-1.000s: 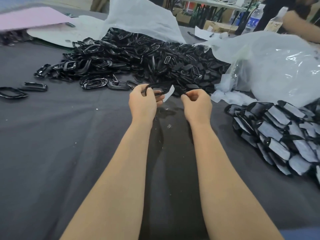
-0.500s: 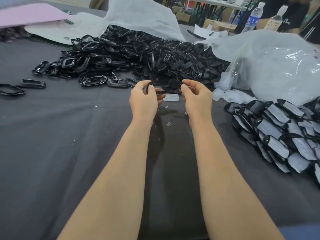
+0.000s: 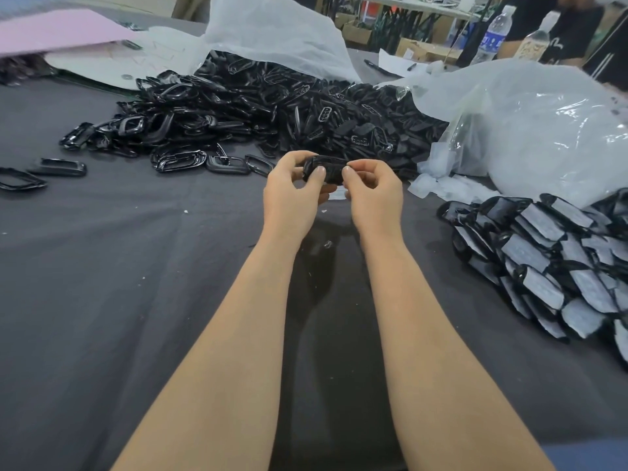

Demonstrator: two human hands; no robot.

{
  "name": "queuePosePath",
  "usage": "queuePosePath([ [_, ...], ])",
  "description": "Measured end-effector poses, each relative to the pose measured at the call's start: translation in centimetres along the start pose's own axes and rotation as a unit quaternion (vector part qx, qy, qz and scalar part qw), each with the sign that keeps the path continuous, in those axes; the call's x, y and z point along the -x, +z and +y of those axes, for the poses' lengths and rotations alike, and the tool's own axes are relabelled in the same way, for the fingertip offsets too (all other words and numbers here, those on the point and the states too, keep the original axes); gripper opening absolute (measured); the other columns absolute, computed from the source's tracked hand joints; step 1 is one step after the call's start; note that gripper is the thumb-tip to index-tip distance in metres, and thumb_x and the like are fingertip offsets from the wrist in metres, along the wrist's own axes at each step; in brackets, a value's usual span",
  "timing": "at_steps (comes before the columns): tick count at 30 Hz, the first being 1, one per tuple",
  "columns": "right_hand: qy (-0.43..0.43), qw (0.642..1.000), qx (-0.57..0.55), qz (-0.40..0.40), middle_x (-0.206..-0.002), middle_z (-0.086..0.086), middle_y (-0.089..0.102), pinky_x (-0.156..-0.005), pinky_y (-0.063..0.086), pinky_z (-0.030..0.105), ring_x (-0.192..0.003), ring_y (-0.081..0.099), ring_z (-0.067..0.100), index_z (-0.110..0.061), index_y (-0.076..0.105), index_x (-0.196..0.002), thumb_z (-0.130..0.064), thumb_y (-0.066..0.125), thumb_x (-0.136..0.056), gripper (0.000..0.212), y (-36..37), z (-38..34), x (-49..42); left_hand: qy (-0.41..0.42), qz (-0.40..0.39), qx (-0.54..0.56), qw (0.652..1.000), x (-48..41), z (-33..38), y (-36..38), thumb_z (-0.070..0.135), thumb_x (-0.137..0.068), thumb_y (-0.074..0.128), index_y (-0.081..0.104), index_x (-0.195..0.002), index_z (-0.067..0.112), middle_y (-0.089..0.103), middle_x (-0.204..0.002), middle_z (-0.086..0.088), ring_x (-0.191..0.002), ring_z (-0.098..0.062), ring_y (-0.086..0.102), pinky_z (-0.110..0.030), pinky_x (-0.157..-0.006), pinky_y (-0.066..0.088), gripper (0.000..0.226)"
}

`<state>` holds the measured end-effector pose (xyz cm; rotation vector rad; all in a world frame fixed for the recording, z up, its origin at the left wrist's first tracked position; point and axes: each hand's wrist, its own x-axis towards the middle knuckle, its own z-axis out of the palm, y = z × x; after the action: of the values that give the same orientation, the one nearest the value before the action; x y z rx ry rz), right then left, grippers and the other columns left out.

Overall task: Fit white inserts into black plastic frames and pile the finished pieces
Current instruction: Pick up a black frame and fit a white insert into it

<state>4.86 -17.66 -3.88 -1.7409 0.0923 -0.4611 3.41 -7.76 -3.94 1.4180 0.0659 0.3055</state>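
Both my hands hold one black plastic frame [image 3: 325,171] above the dark table cloth [image 3: 136,300]. My left hand [image 3: 294,190] pinches its left end with thumb on top. My right hand [image 3: 372,190] pinches its right end the same way. A small white piece [image 3: 336,196] shows just below the frame between my hands; I cannot tell whether it lies on the cloth. A big heap of loose black frames [image 3: 272,113] lies behind my hands. The pile of finished pieces [image 3: 550,260], black with white inserts showing, is at the right.
Two large white plastic bags [image 3: 530,130] sit behind and to the right of the heap. Single frames [image 3: 61,166] lie at the left. Pink and white sheets [image 3: 68,39] are at the far left. Water bottles [image 3: 494,34] and another person stand at the far right.
My hands have drawn closer together on the frame, thumbs now on top. The white piece held up by my left hand a second ago has gone down below the frame.
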Motion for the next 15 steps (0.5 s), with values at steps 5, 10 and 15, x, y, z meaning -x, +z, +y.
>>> queuePosePath([
  [5, 0.081, 0.988, -0.134, -0.011, -0.079, 0.000, 0.061, -0.068, 0.055, 0.020, -0.070, 0.061, 0.009, -0.018, 0.056, -0.085, -0.004, 0.062, -0.089, 0.016, -0.09, -0.32, -0.22, 0.007, -0.012, -0.012, 1.000, -0.07, -0.01, 0.09, 0.013, -0.096, 0.058, 0.058, -0.097, 0.029, 0.064, -0.100, -0.005, -0.090, -0.019, 0.070, -0.022, -0.072, 0.058, 0.016],
  [10, 0.054, 0.994, -0.092, -0.010, -0.084, -0.002, 0.061, -0.076, 0.055, 0.024, -0.078, 0.061, 0.010, -0.015, 0.056, -0.094, -0.004, 0.063, -0.088, 0.014, 0.02, 0.00, -0.30, 0.003, -0.007, -0.016, 1.000, -0.06, -0.14, 0.17, 0.007, -0.097, 0.052, 0.056, -0.099, 0.023, 0.069, -0.093, -0.003, -0.075, -0.009, 0.072, -0.018, -0.067, 0.056, 0.017],
  [15, 0.022, 0.999, -0.040, -0.007, -0.081, -0.002, 0.061, -0.081, 0.053, 0.031, -0.077, 0.061, 0.013, -0.022, 0.054, -0.085, -0.003, 0.062, -0.087, 0.020, 0.12, 0.14, -0.07, 0.003, -0.001, -0.063, 0.998, 0.03, -0.30, 0.18, 0.004, -0.098, 0.050, 0.053, -0.100, 0.021, 0.070, -0.084, -0.004, -0.062, -0.003, 0.069, -0.019, -0.063, 0.057, 0.017],
])
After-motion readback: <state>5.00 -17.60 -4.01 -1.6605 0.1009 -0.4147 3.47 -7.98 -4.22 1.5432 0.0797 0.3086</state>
